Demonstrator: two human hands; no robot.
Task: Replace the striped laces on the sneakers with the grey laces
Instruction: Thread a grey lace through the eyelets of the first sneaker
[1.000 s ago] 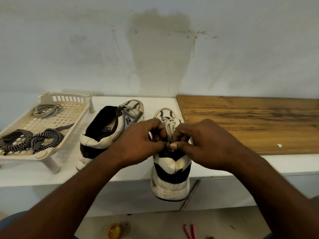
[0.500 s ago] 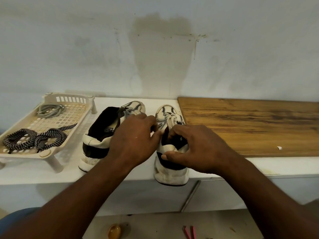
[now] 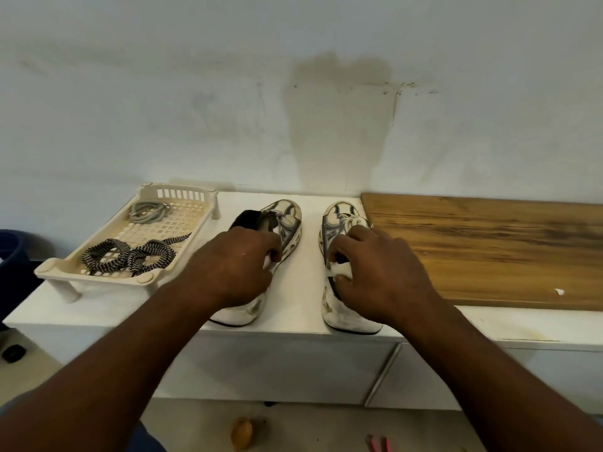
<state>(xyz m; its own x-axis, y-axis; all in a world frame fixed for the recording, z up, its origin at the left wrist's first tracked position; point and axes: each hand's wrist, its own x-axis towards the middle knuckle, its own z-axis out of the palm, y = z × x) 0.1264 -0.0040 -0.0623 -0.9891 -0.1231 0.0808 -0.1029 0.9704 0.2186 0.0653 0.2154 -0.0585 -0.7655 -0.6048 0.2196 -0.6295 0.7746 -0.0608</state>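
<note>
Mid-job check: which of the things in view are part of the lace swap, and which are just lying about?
In the job: left sneaker, held by the left hand; right sneaker, held by the right hand; grey laces and striped laces in the tray.
Lying about: wooden board; brown object and pink-handled tool on the floor.
</note>
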